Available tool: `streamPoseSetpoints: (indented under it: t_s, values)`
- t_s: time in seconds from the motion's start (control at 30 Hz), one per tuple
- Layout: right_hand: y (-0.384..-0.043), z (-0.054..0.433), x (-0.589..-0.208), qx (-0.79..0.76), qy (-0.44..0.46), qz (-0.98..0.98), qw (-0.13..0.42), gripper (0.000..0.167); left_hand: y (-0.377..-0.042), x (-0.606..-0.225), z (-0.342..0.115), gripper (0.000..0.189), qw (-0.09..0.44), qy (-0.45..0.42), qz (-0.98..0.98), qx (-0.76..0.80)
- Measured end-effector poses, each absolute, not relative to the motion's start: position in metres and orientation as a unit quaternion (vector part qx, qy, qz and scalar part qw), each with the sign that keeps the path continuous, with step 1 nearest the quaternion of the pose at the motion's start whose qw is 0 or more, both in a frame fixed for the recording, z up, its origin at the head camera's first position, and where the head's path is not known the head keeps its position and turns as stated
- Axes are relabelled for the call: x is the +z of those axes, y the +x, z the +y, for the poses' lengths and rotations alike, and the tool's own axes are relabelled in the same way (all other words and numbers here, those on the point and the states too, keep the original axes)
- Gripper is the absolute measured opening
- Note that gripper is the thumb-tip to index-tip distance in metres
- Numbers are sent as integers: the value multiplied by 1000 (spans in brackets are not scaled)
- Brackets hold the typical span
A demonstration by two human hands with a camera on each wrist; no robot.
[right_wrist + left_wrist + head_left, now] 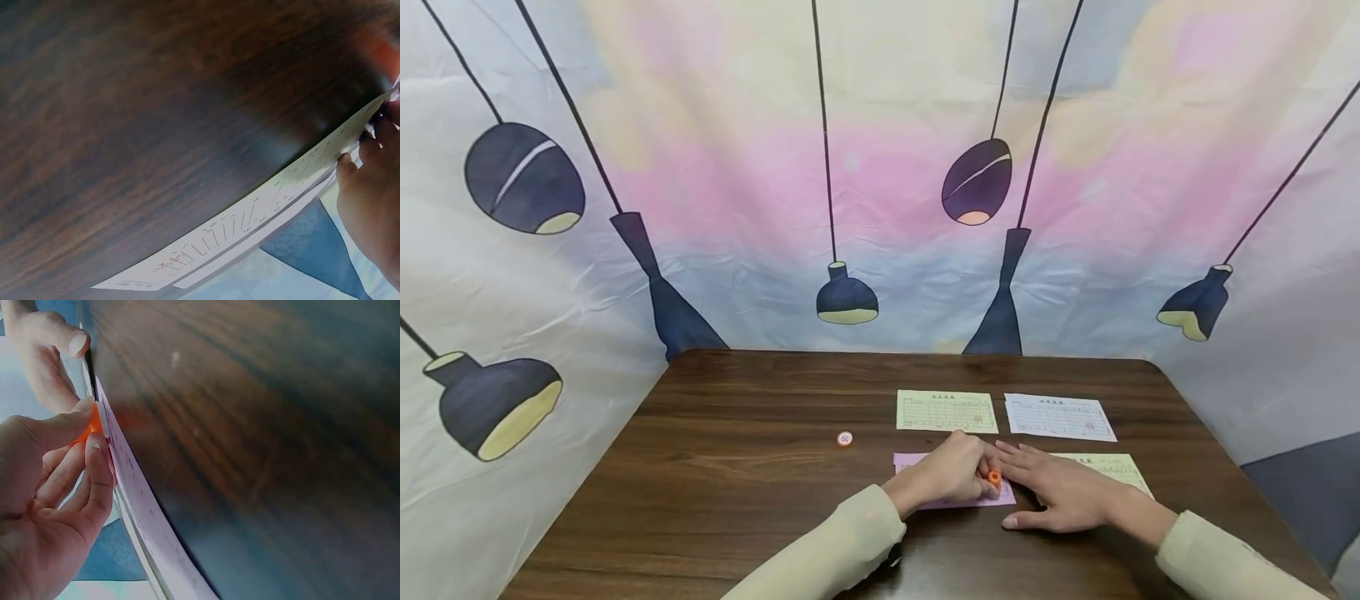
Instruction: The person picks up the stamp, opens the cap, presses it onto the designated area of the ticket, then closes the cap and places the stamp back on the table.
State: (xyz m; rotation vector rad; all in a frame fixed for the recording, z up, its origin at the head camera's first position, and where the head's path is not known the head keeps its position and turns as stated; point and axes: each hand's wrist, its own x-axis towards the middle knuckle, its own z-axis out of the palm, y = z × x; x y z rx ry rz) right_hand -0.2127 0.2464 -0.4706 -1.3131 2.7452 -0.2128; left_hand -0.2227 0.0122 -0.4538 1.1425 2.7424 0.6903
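Observation:
My left hand point(953, 469) pinches a small orange stamp point(994, 479) between thumb and fingers. Its lower end meets the pink printed slip point(910, 459) on the table. In the left wrist view the stamp point(94, 422) shows a pale band at its base, against the pink paper point(147, 500). My right hand point(1063, 490) lies with fingers extended across the pink slip's right side and a yellow-green slip point(1126, 468), partly covering both. Only part of that hand point(375, 200) shows in the right wrist view, with its fingertips on the paper.
Behind the hands lie another yellow-green slip point(946, 411) and a white slip point(1060, 417), each with a small reddish mark. A small round white disc with an orange-red rim point(845, 438) sits to the left on the brown wooden table point(722, 492). A printed curtain point(895, 192) hangs behind.

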Motion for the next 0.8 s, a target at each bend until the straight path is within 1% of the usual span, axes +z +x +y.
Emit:
streamPoseSetpoints:
  t_s: [0.43,0.8]
  values:
    - [-211,248,-469,-80,-419,902,63,85,-222,-455,12,14,46,376,898,223]
    - [-214,245,-468,-72,-416,904,73,88,-226,-453,10,15,42,391,894,213]
